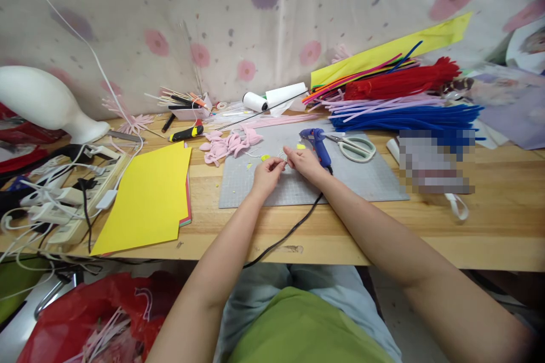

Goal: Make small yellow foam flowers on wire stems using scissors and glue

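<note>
Over the grey cutting mat (361,184), my left hand (268,176) and my right hand (304,163) meet with their fingertips nearly touching. Both are closed in a pinch. Thin white strands (281,153) show at the fingertips; their kind is too small to make out. Small yellow pieces (301,147) lie beside the fingers. A blue glue gun (320,147) rests just right of my right hand, and scissors (360,149) with pale handles lie beyond it. Left of the hands sits a pile of pink fuzzy shapes (230,144).
Yellow sheets (147,198) lie at the left near a power strip (96,198) with tangled cables. Red pipe cleaners (395,80) and blue pipe cleaners (409,121) are heaped at the back right. A black cord (293,229) crosses the table's front edge. A yellow-black utility knife (186,133) lies behind.
</note>
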A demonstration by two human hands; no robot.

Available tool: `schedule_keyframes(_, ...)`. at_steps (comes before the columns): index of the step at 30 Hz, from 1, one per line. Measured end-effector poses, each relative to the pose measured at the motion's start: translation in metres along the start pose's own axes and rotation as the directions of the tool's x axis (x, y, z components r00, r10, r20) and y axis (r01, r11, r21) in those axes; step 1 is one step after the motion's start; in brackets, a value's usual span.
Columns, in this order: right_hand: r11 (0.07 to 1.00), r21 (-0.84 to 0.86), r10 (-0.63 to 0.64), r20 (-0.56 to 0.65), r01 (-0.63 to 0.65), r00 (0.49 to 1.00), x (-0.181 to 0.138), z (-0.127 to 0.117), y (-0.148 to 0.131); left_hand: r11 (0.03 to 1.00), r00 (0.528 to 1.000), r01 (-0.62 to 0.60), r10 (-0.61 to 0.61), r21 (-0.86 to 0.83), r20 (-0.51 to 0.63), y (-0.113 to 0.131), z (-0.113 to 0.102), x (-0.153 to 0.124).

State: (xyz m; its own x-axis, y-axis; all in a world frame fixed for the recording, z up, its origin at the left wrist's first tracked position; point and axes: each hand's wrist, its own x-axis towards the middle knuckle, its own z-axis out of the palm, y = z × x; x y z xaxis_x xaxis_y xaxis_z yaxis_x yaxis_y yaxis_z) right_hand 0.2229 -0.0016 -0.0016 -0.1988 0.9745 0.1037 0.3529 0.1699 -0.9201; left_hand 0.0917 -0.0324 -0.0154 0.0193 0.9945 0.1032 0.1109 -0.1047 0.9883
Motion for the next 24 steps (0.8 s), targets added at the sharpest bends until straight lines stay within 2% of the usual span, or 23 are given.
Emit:
schedule_keyframes(4,0.995,0.089,-0.035,-0.073,0.041,0.997,-0.0017,-0.0026,0.0015,0.996,0.998,0.028,-0.032,-0.079,-0.049,0.0031,-0.0018,-0.0008)
schedule_keyframes(10,0.985,0.155,-0.076,0.042,0.069,0.996,-0.0049,-0.0023,0.0001,0.996,0.998,0.014,-0.019,-0.086,-0.061,0.0011,-0.0023,-0.0017)
schedule_keyframes(14,0.985,0.168,-0.051,0.019,0.047,0.999,-0.0034,0.0007,0.0029,0.998,0.998,0.02,-0.023,-0.059,-0.062,0.0009,-0.0017,-0.0012)
schedule_keyframes(17,0.992,0.101,-0.067,-0.021,0.069,0.998,-0.0015,0.0011,0.0059,0.999,0.998,0.024,-0.026,-0.043,-0.059,0.0029,-0.0013,-0.0011)
schedule_keyframes(21,0.983,-0.099,-0.163,-0.097,0.154,0.982,0.0,0.0005,0.0071,0.998,0.996,0.047,-0.05,-0.044,-0.067,0.0054,-0.0009,-0.0014)
schedule_keyframes(24,0.969,-0.192,-0.175,-0.1,0.154,0.98,0.001,0.0011,0.0066,0.996,0.994,0.061,-0.065,-0.058,-0.082,0.0052,-0.0009,-0.0013)
